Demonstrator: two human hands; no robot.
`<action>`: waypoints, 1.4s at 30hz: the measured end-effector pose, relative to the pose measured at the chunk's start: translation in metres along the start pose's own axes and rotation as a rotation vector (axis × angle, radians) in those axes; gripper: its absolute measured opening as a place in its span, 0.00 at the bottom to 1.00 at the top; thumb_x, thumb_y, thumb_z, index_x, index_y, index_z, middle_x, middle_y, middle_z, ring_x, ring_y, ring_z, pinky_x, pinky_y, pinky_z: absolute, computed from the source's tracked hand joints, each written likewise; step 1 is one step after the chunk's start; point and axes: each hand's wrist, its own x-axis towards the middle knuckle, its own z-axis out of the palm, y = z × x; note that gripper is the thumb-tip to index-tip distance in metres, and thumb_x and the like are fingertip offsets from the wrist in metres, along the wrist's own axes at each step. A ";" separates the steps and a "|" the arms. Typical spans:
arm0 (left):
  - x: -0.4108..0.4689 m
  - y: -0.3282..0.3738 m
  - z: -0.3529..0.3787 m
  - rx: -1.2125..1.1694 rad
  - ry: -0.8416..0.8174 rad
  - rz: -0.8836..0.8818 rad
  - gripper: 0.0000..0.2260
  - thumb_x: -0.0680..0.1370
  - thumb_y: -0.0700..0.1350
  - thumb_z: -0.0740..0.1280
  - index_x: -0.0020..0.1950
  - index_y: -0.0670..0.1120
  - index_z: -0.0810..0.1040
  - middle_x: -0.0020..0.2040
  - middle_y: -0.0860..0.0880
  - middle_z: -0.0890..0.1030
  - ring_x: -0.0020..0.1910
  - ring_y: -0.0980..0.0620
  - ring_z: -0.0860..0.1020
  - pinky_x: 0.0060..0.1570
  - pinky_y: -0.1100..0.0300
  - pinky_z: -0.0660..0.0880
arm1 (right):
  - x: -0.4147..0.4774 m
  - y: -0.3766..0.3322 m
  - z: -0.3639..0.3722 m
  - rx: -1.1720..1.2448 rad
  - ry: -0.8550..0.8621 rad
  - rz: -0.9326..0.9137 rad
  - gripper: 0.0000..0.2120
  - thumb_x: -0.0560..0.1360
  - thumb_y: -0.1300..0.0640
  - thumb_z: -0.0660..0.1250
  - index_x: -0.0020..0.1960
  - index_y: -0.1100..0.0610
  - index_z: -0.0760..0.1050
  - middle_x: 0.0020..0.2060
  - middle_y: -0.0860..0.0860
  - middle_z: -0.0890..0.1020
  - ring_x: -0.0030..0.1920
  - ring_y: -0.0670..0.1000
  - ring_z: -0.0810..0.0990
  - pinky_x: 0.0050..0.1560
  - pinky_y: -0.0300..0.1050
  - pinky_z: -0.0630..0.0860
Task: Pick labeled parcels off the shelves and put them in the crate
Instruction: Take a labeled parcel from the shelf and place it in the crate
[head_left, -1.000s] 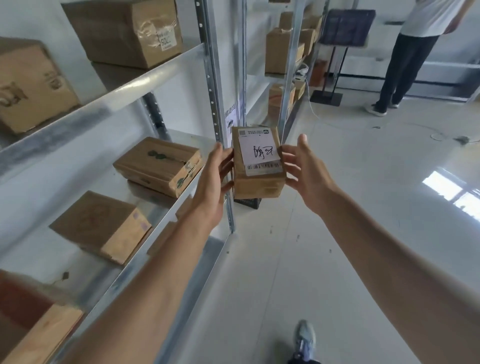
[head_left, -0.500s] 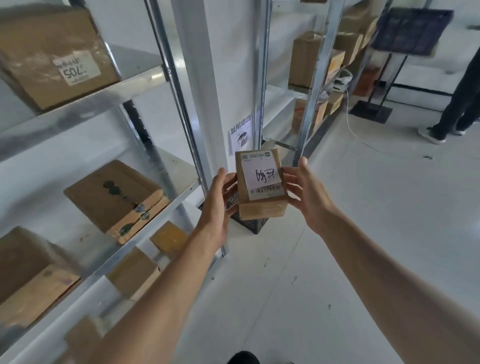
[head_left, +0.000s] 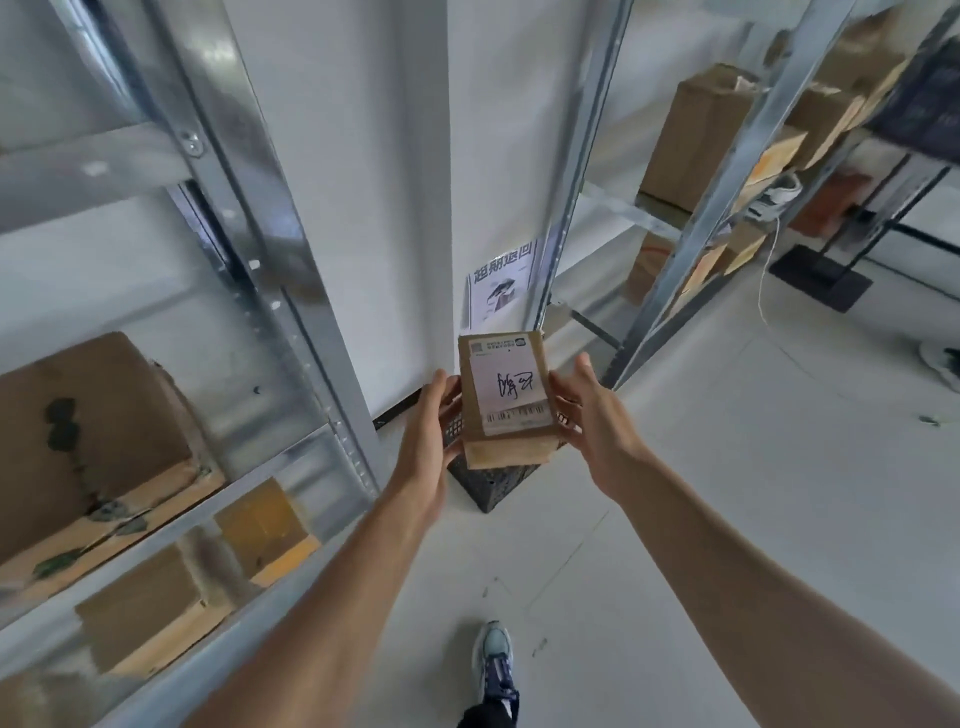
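A labeled parcel is gripped by its side edges between left hand and right hand, above the crate below them, where an off-centre release could see it dropped outside.

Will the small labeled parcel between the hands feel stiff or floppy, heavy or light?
Probably stiff: the labeled parcel shows straight cardboard edges between the left hand and right hand. Likely light: held only by its sides. The smooth label may be slightly slippery.
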 end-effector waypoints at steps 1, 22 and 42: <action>0.015 -0.001 0.006 0.000 0.023 -0.004 0.15 0.85 0.58 0.55 0.58 0.54 0.79 0.45 0.61 0.87 0.43 0.67 0.83 0.54 0.51 0.73 | 0.019 -0.003 -0.002 -0.016 -0.009 0.012 0.28 0.86 0.39 0.48 0.58 0.54 0.82 0.44 0.46 0.87 0.52 0.49 0.83 0.59 0.47 0.74; 0.272 -0.047 0.116 -0.113 0.473 -0.185 0.17 0.85 0.55 0.56 0.55 0.51 0.82 0.43 0.59 0.87 0.39 0.67 0.83 0.48 0.54 0.71 | 0.360 -0.017 -0.047 -0.344 -0.340 0.268 0.25 0.85 0.38 0.50 0.54 0.49 0.84 0.49 0.51 0.88 0.56 0.56 0.85 0.69 0.61 0.73; 0.426 -0.243 0.071 -0.172 0.597 -0.433 0.17 0.85 0.58 0.55 0.61 0.51 0.80 0.50 0.54 0.86 0.40 0.64 0.84 0.38 0.65 0.72 | 0.540 0.183 -0.055 -0.507 -0.431 0.532 0.21 0.86 0.42 0.51 0.54 0.50 0.80 0.52 0.51 0.87 0.56 0.53 0.84 0.68 0.58 0.76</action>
